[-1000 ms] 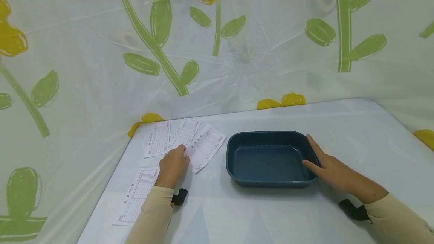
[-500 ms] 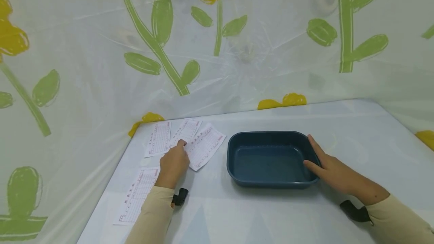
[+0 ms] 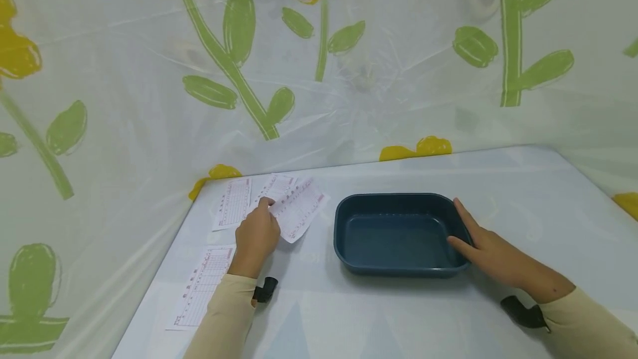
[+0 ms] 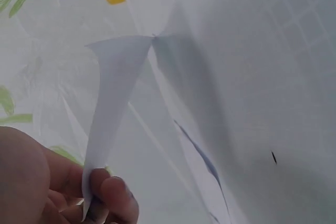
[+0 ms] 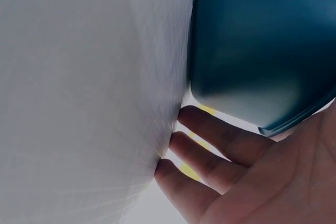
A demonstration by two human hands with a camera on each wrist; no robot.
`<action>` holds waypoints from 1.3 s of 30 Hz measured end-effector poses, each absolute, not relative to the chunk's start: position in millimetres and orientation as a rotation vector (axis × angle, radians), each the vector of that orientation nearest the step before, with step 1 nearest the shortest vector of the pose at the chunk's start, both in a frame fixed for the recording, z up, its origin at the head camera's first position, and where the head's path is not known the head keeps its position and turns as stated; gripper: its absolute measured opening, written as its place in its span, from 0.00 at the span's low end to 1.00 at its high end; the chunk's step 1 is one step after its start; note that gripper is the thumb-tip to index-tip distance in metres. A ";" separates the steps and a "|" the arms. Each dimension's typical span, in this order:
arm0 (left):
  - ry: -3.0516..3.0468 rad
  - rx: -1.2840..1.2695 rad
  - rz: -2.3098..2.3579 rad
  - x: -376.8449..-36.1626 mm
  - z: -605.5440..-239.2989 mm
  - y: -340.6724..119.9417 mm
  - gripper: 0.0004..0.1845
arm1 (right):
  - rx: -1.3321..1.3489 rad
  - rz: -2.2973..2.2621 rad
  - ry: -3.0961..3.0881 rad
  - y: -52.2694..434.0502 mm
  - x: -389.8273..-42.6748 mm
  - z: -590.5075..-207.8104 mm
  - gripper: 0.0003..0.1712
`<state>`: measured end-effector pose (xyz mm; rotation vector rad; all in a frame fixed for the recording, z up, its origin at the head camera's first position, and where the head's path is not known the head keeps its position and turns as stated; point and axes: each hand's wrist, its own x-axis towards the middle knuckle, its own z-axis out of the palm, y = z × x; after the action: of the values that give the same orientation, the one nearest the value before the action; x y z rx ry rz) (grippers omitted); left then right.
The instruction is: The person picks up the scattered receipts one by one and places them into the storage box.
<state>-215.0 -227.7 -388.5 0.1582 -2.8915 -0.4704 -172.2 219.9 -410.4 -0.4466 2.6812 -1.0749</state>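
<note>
Lying well left of the tub (image 3: 394, 240) is the front sheet (image 3: 201, 290); the right hand (image 3: 490, 251), fingers extended, touches the tub's right end; left of the tub, the left hand (image 3: 257, 234), fingers curled, pinches a lifted sheet (image 3: 301, 212); two back sheets (image 3: 233, 204) lie farther left.

The tub (image 3: 399, 242) was dark blue, the papers (image 3: 300, 209) left of it red-printed white, the curtain (image 3: 399, 109) behind it yellow-flowered.
</note>
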 end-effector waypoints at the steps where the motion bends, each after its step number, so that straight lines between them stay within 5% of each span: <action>1: -2.879 0.155 -0.486 -214.8 -387.9 -227.0 0.18 | -0.443 -1.078 2.681 219.9 -172.1 -410.4 0.50; 39: -2.418 -0.062 -1.042 -203.9 -373.0 -209.0 0.14 | -0.455 -1.067 2.692 218.9 -172.8 -411.6 0.50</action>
<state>-203.9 -209.0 -373.0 -0.0619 -2.4180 -1.0416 -172.8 218.9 -411.6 -0.4551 2.6923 -1.0666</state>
